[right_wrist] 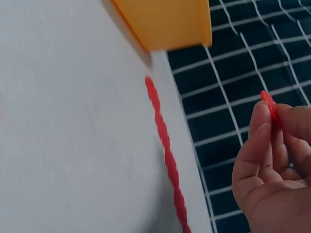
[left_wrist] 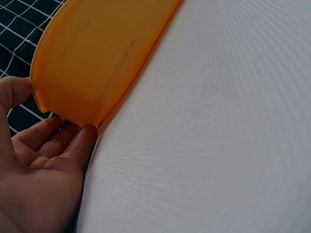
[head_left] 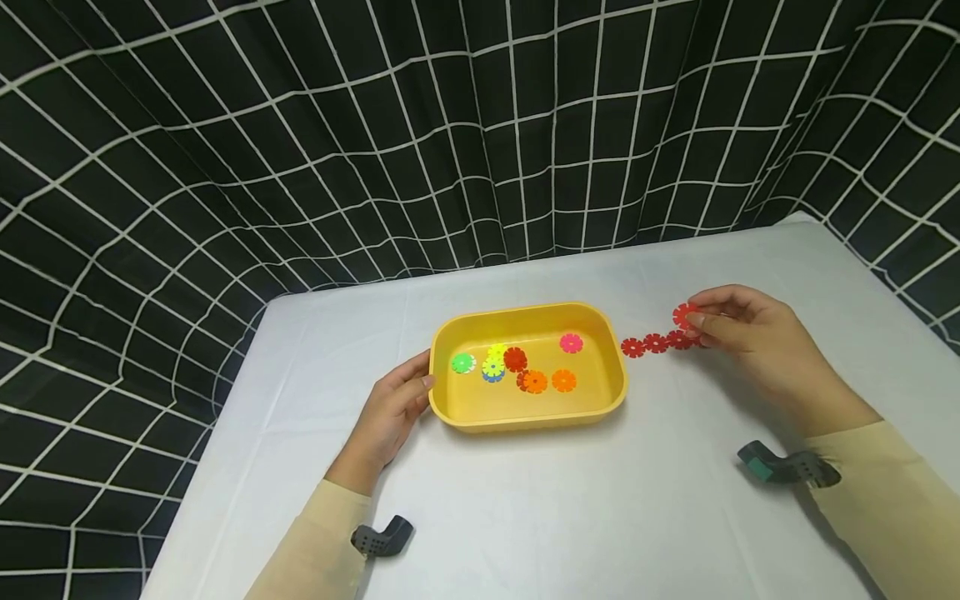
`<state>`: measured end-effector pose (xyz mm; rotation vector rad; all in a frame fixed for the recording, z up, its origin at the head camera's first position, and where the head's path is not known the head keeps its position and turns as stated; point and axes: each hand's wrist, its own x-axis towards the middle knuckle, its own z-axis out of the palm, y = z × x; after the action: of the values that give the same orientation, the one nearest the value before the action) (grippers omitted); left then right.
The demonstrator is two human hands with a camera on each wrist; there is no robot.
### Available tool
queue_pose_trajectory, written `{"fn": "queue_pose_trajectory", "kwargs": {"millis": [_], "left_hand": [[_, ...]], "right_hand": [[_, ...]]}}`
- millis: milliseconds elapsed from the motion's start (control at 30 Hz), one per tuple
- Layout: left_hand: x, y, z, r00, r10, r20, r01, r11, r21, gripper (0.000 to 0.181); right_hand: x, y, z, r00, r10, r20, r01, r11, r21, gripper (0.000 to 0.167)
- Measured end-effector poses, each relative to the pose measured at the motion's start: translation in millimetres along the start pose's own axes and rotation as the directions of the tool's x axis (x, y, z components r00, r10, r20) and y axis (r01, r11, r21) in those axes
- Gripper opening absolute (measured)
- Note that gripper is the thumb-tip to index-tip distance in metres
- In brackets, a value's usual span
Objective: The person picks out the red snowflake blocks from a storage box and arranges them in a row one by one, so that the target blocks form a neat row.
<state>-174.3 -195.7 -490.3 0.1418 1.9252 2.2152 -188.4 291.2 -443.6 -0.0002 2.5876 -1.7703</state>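
Black curtain (head_left: 420, 137) with a white grid fills the upper part of my head view, and below it a white-covered tabletop (head_left: 570, 517) spreads to the bottom of the frame. I see the yellow tray (head_left: 525, 423) on it, about mid-frame, slightly right of centre.

My left hand (head_left: 393, 408) is at the tray's left end. From the left wrist I make out the thumb against the rim and the other fingers bent against the outer wall, so I have that end gripped.

Inside the tray, a green disc (head_left: 462, 362) sits at the left, overlapping a pale one. Just right of it, yellow pieces (head_left: 498, 352) overlap a blue disc (head_left: 492, 377). A dark red disc (head_left: 515, 359) is next to those, two orange discs (head_left: 564, 381) lie lower, near the middle, and a pink disc (head_left: 572, 343) lies at the upper right.

Right of the tray, a row of red discs (head_left: 656, 342) runs along the tabletop towards the right of the frame; its far end is partly hidden by my right hand (head_left: 757, 333). With those fingers drawn narrow, I pinch a single red disc (head_left: 682, 315) between thumb and forefinger. The right wrist view shows that disc apart from the row, at the right of the frame.
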Motion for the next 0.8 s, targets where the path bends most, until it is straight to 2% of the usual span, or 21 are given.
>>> {"fn": "queue_pose_trajectory", "kwargs": {"millis": [167, 500, 800], "left_hand": [[-0.7, -0.7, -0.2, 1.000, 0.003, -0.002, -0.003, 1.000, 0.014, 0.054], [-1.3, 0.3, -0.5, 1.000, 0.007, 0.017, -0.007, 1.000, 0.019, 0.056], [-1.4, -0.1, 0.5, 1.000, 0.015, 0.016, -0.016, 1.000, 0.021, 0.053]], "right_hand": [[2.9, 11, -14, 0.999, 0.027, -0.031, -0.028, 0.999, -0.039, 0.044], [4.5, 37, -50, 0.990, 0.101, -0.099, -0.106, 0.994, -0.041, 0.049], [7.8, 62, -71, 0.956, 0.190, -0.223, -0.205, 0.978, -0.044, 0.049]]}}
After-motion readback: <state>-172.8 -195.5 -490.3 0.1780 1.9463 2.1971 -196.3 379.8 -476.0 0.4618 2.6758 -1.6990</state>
